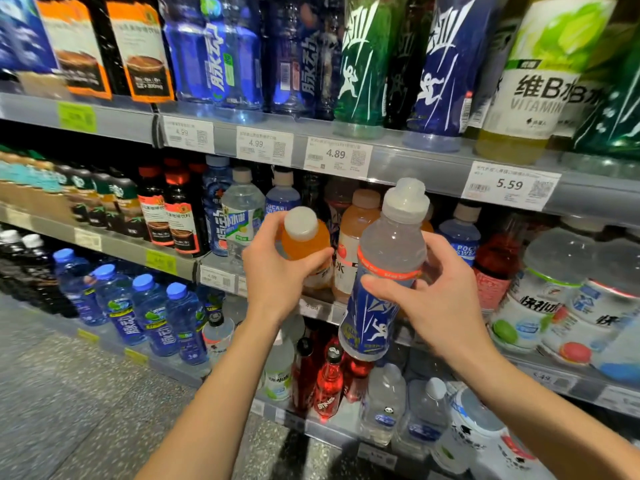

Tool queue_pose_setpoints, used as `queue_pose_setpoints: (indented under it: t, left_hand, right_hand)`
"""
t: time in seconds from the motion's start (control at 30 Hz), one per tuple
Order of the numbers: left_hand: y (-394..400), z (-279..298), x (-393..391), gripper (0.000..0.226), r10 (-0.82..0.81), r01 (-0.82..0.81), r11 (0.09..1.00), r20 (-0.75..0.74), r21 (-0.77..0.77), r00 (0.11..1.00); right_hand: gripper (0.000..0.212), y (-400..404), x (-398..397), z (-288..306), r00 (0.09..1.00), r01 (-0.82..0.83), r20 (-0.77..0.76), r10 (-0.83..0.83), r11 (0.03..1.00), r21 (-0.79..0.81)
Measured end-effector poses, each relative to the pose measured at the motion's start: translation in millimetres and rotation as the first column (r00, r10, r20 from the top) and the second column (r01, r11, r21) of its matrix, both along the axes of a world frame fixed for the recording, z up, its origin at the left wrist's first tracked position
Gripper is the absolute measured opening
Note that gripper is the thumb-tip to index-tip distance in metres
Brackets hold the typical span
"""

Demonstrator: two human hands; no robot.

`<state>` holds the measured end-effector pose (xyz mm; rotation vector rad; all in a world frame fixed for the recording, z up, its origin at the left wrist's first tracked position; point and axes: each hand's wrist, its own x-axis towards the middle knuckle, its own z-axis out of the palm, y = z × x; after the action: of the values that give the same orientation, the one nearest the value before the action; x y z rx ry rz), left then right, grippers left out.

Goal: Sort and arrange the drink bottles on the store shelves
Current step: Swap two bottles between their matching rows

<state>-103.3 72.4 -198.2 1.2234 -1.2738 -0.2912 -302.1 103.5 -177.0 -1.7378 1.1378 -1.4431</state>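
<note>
My left hand (277, 271) grips an orange drink bottle (306, 242) with a white cap, held in front of the middle shelf (221, 268). My right hand (440, 296) grips a clear bottle with a blue label and a white sports cap (384, 271), tilted slightly, lifted clear of the shelf. Behind both bottles stand a peach-coloured bottle (353, 237) and blue-label Pocari bottles (462, 237) on the middle shelf.
The top shelf (415, 157) carries large blue, green and white bottles with price tags (337, 157) below. Dark bottles (176, 216) stand at the left of the middle shelf. Lower shelves hold blue-capped bottles (149, 310), red bottles (329, 382) and clear ones. Grey floor (69, 393) lies lower left.
</note>
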Motion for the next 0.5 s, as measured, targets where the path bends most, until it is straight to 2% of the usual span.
queue_pose_setpoints:
  t: [0.13, 0.33, 0.5]
  left_hand:
    - [22, 5, 15, 0.053, -0.004, 0.0, 1.0, -0.148, -0.03, 0.989]
    - [47, -25, 36, 0.056, 0.04, -0.023, 0.992, -0.135, 0.124, 0.99]
    - [54, -29, 47, 0.06, 0.087, -0.067, 0.99, -0.172, 0.124, 0.981]
  right_hand:
    - [0.062, -4, 4, 7, 0.998, 0.023, -0.058, -0.023, 1.0, -0.012]
    - [0.067, -21, 31, 13, 0.993, 0.037, -0.115, -0.036, 0.999, 0.003]
    - [0.066, -33, 56, 11, 0.973, 0.075, -0.216, -0.086, 0.995, -0.06]
